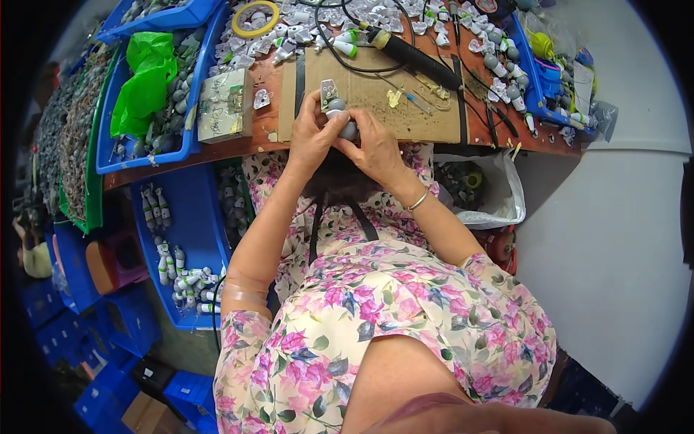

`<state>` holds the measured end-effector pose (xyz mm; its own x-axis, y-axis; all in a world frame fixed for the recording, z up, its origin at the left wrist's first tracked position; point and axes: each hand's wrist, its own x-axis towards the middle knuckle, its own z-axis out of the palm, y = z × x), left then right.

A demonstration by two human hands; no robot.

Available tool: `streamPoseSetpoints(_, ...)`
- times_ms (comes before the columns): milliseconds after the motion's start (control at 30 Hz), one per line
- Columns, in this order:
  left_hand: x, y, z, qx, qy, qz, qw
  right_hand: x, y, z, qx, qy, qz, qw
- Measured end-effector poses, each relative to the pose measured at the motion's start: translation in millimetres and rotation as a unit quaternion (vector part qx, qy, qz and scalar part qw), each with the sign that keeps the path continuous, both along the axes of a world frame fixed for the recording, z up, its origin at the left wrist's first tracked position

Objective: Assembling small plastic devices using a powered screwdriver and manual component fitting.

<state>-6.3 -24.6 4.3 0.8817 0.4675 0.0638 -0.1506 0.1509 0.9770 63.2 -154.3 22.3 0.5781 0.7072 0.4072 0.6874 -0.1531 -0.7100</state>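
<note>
Above the near edge of the cardboard sheet (376,108), my two hands meet around a small white-and-grey plastic part (337,105) with rounded grey knobs. My left hand (311,141) is closed on it, and a white plastic half-shell (329,90) sticks up beyond those fingers. From the other side, my right hand (377,148) grips the same part with thumb and fingers. Fingers partly cover the part, so how its pieces join cannot be made out. Farther back lies a black-handled corded tool (416,59), with a thin stick with a blue section (418,103) nearby.
White plastic pieces (300,32) cover the back of the red-brown table, near a yellow tape roll (254,18). Left stand a pale box (225,105) and a blue bin (108,148) of grey parts. Pliers (499,123) lie right; a blue tray (195,322) holds assembled pieces below.
</note>
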Motion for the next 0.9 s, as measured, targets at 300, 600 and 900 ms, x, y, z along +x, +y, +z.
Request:
streamPoseSetpoints(300,-6,4,2,0.021,0.035,-0.035,0.999,41,2,3,0.028,0.2,-0.001,0.979)
streamPoseSetpoints(600,-7,4,0,0.014,0.03,-0.037,0.999,46,18,-8,0.013,0.293,0.082,0.953)
streamPoseSetpoints(900,-8,10,-1,-0.038,0.047,-0.022,0.998,74,-14,13,-0.022,-0.023,-0.023,0.999)
